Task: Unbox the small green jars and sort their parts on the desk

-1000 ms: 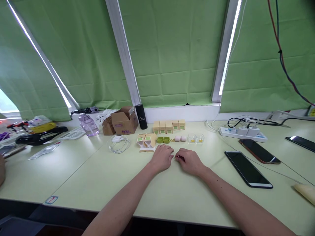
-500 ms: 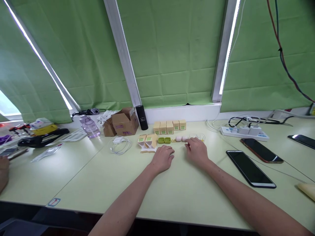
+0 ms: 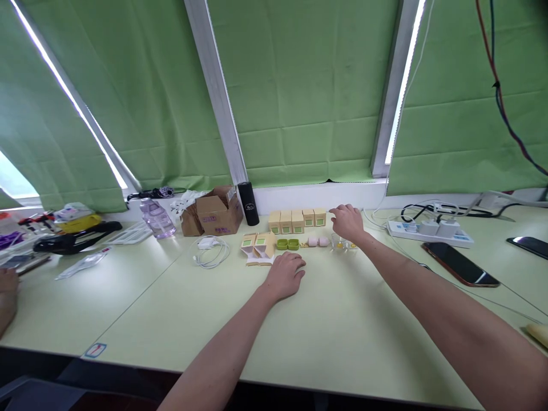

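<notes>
My left hand (image 3: 286, 277) rests on the table with loosely spread fingers, holding nothing that I can see. Just beyond it are two opened cartons (image 3: 259, 245) and a pair of small green containers (image 3: 287, 244). My right hand (image 3: 347, 221) hovers above the clear cups with yellow bits (image 3: 340, 243), its index finger stretched left towards a row of small tan boxes (image 3: 296, 221) with green labels. A gap separates that fingertip from the last box. Small pink containers (image 3: 318, 242) and little yellow pieces (image 3: 305, 244) lie between the green containers and the clear cups.
At the back left stand a cardboard box (image 3: 219, 212), a black bottle (image 3: 248, 204) and a purple-tinted bottle (image 3: 157, 218). A coiled white cable (image 3: 213, 253) lies nearby. To the right are a power strip (image 3: 430, 233) and a phone (image 3: 460, 264). Another person's hand (image 3: 7, 294) shows at far left.
My right hand has moved forward, away from the pink containers, to beside the tan boxes. Its forearm now covers the white-edged phone. My left hand has stayed in place.
</notes>
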The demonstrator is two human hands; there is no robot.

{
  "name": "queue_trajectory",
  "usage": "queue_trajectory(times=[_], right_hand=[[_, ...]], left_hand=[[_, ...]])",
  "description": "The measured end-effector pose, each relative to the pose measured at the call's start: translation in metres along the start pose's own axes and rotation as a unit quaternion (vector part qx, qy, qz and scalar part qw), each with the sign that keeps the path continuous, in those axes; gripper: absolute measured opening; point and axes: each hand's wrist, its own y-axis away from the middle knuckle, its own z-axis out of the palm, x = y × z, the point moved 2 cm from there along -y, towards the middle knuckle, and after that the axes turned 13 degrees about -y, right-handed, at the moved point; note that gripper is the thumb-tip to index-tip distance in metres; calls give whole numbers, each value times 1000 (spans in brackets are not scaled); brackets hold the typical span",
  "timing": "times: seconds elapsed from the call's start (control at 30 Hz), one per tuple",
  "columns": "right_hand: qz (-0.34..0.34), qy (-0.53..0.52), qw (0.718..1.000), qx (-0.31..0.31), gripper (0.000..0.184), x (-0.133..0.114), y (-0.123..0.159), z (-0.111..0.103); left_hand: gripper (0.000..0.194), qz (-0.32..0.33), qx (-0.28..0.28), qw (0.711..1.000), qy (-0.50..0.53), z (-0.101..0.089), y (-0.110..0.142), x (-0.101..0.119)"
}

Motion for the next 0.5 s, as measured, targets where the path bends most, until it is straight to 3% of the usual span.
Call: queue_trajectory(times=[0.3,0.5], right_hand=[[5,11,998,-64,46,-4,-20,25],[32,10,995,-91,71,-8,-33,39]], left_hand=[[26,7,8,1000,-4,2,-2,-1],[25,9,12,1000,3,2,-2,-1]])
